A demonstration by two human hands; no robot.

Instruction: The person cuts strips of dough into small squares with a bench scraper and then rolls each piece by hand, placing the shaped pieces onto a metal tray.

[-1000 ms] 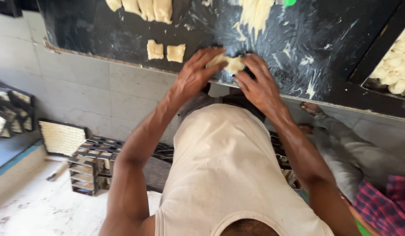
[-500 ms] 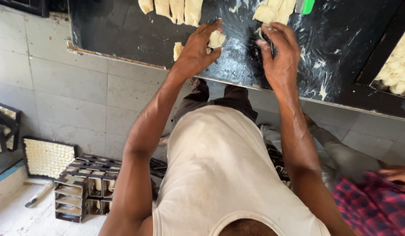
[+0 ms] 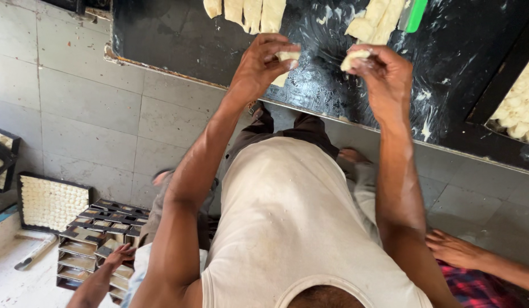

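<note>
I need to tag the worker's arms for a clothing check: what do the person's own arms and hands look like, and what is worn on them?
Both arms are bare from shoulder to fingertips: no sleeves, gloves, watch or rings that I can see. The left hand and right hand show pale floury smears on the fingers. The only garment near them is a sleeveless off-white vest, lightly speckled.

Pale cream dough strips [image 3: 247, 12] lie on the black, flour-streaked slab [image 3: 179, 40]; beside them, a green scraper [image 3: 414, 15].

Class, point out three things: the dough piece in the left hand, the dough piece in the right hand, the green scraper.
Left dough piece [image 3: 287, 56], head view, top edge.
Right dough piece [image 3: 354, 57], head view, middle.
Green scraper [image 3: 415, 14], head view, handle.
</note>
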